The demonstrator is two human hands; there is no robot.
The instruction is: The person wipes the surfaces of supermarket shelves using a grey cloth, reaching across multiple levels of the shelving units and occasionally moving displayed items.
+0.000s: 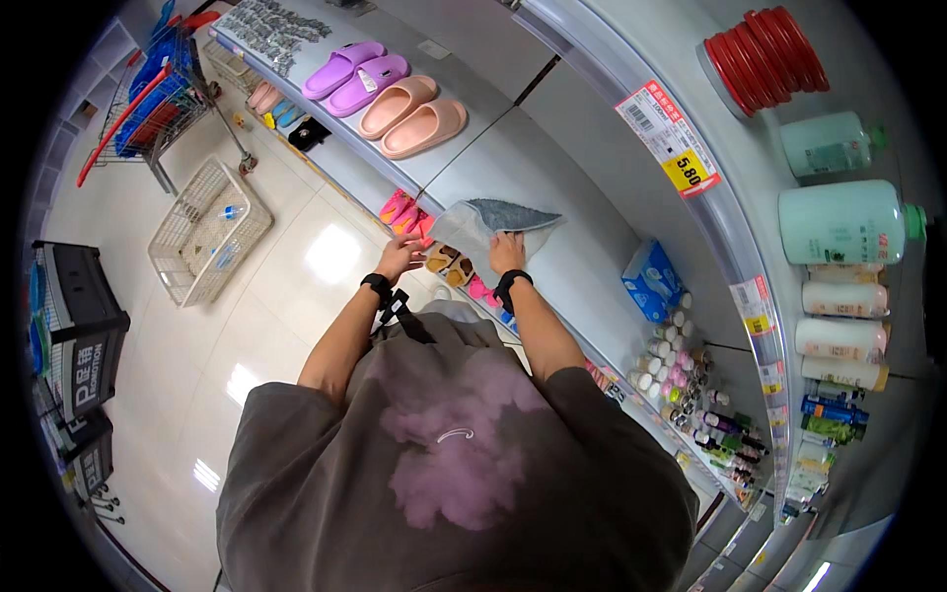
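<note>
A folded grey mat or cloth (510, 215) in clear plastic wrap (467, 235) lies partly on the grey metal shelf (566, 277), its wrap jutting past the shelf's front edge. My right hand (508, 253) rests on the package's near edge, fingers curled; whether it grips the wrap cannot be told. Just left of the wrap, my left hand (403, 257) is held over the shelf edge with its fingers apart and nothing in it. Pink slide sandals (423, 127) and purple slide sandals (368, 77) stand further along the same shelf.
Patterned slippers (449, 265) line the lower shelf. On the floor at left lies a white plastic basket (211, 231), near a shopping cart (148, 103). A blue packet (652, 280) and several small jars stand at right. The upper shelf (710, 214) overhangs, carrying green bottles (842, 222).
</note>
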